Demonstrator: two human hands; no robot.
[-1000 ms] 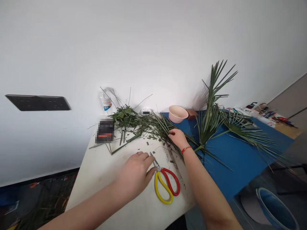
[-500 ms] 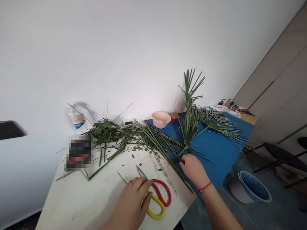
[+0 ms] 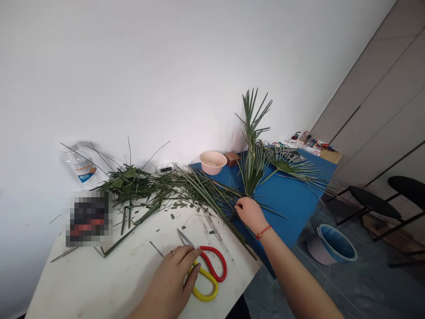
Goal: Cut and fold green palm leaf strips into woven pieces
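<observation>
My left hand point(image 3: 172, 279) rests on the white table over red-and-yellow scissors point(image 3: 212, 266), whose blades point away from me. Its fingers are bent and close together; a thin dark strip point(image 3: 156, 249) sticks out from under them. At the right end of a pile of cut palm leaves point(image 3: 199, 188), my right hand point(image 3: 250, 212) has its fingers drawn together at the stalk of an upright palm leaf point(image 3: 255, 168). What lies between those fingers is hidden. Another palm leaf point(image 3: 288, 166) lies spread beyond it.
A pink bowl point(image 3: 213, 163) and a brown box point(image 3: 232, 158) stand by the wall on the blue table point(image 3: 282, 199). A clear bottle point(image 3: 79, 164) is at the left. A bin point(image 3: 332, 243) and black stools point(image 3: 373, 201) stand on the floor at right.
My right hand has moved a little farther away, over the palm leaf's stalk. My left hand stays on the scissors. The view has turned slightly right.
</observation>
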